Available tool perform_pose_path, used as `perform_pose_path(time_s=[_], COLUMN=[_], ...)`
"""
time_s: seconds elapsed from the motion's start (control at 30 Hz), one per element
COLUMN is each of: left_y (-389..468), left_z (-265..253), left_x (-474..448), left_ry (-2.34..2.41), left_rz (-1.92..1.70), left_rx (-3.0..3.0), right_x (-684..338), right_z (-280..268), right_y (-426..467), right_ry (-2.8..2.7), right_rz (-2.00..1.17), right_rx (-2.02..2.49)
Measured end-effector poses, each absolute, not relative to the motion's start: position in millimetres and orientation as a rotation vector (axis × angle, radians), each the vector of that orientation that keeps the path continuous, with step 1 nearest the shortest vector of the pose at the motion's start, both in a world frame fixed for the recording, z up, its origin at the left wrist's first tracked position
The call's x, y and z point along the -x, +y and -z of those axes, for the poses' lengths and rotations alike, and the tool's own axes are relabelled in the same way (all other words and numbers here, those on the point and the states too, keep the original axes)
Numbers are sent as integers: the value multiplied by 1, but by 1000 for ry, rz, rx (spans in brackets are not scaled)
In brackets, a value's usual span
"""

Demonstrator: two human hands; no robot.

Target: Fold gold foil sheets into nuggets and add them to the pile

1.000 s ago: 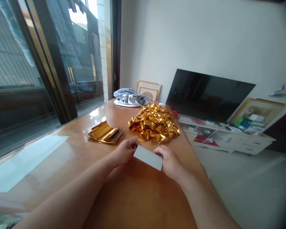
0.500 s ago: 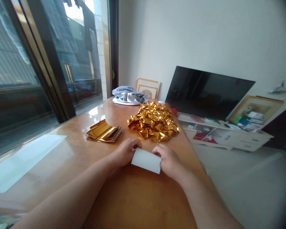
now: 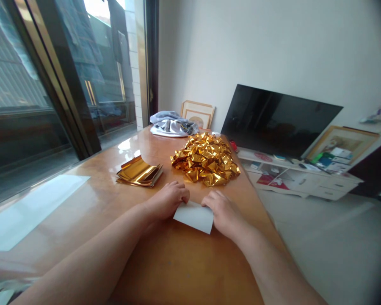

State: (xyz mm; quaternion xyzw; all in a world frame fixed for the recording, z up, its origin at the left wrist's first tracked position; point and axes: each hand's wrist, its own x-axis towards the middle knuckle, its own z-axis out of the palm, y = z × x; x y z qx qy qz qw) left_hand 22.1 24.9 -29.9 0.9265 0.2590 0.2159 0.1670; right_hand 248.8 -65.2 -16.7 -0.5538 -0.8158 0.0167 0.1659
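Note:
A small white sheet of paper (image 3: 195, 218) is held low over the table, its near edge towards me. My left hand (image 3: 171, 198) grips its far left corner with curled fingers. At the far right side, my right hand (image 3: 220, 210) has its fingers closed over the edge. Both thumbs are mostly hidden. Just past my left hand lies a stack of shiny gold foil sheets (image 3: 136, 171), the top ones curling up. Beyond my right hand rises a heap of folded gold foil pieces (image 3: 206, 159).
The wooden table (image 3: 178, 271) runs away from me. Folded grey-blue cloth (image 3: 171, 123) sits at its far end. A pale sheet (image 3: 34, 212) lies along the left, by the glass door. Past the right edge stand a television (image 3: 279, 120) and a white cabinet (image 3: 305, 180).
The paper has tipped flatter and its far edge now bends under my fingers. Both hands have turned over it, knuckles up, fingers further forward.

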Motion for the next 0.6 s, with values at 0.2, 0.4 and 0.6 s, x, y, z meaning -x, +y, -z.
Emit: perform_pose_path(time_s=[0.2,0.4,0.6], left_y=[19,17,17], left_z=[29,25,25], left_x=[-17,-15,-14], left_ry=[675,721,782], left_rz=[-550,-537,-506], left_rx=[-2628,-2516,-2476], right_x=[-256,-255,-261], right_z=[9,2,12], right_y=[-75,-85,-75], right_ry=[-2379,-2457,-2282], right_rz=[-221,-215,-461], right_rx=[1579,1589,1524])
